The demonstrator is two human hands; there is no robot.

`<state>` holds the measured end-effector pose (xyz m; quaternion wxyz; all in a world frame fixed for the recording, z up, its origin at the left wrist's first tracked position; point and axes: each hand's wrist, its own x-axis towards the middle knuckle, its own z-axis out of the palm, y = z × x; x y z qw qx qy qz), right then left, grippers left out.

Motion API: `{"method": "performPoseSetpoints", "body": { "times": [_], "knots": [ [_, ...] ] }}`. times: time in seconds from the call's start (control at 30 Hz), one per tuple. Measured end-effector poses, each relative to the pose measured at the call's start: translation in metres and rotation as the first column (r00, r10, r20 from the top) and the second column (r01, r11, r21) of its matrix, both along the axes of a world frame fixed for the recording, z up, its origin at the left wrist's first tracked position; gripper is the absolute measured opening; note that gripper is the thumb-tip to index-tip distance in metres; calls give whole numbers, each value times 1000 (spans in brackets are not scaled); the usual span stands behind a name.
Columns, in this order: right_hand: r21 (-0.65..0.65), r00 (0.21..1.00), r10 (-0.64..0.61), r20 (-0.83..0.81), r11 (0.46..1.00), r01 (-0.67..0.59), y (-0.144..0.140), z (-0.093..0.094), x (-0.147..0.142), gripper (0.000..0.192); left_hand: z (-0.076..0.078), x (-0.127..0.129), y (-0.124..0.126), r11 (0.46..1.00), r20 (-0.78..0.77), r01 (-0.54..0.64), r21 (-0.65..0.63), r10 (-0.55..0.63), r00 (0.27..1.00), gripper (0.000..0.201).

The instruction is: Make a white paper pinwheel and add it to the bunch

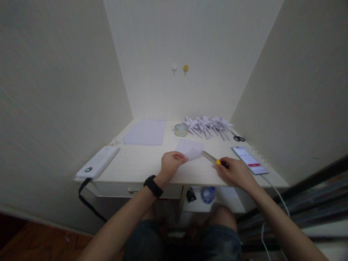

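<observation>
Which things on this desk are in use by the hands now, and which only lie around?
In use: left hand holding paper piece; right hand holding utility knife.

Lying about: phone, scissors, tape roll, folded paper pile, paper sheet, power bank.

We note both forearms reaching forward from the lower edge of the view, converging toward the middle. The left hand [170, 164] is curled, knuckles up, fingers pinched closed at the fingertips, thumb tucked under. A dark band circles the left wrist. The right hand [236, 171] lies lower and flatter, palm down, fingers folded shut in a grasp. Both arms are bare to the elbow. The hands sit near, not touching.
</observation>
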<state>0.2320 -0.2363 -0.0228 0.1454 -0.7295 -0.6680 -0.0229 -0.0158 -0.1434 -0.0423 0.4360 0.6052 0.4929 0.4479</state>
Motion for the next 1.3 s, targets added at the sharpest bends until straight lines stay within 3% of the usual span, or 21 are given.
{"method": "performPoseSetpoints", "body": {
  "times": [0.2,0.4,0.67,1.03,1.2,1.3],
  "knots": [
    [-1,1000,-21,-8,1000,21,4,0,4,28,-2,1,-1,999,63,-13,36,11,998,23],
    [20,996,-83,40,996,82,2,-2,8,31,-1,2,-5,999,10,-46,26,45,999,28],
    [-88,991,-48,128,994,59,-6,-1,3,30,-1,2,-7,998,-10,-47,48,47,999,28],
    [-176,987,7,158,984,21,4,13,-7,27,-3,4,-9,998,89,36,42,-40,995,29],
    [-158,985,47,169,987,-20,9,18,-9,27,-5,8,-13,969,73,-92,231,77,994,27],
    [-135,983,95,156,988,-74,15,18,-19,29,-7,11,-18,966,112,-137,219,115,987,27]
  ]
}}
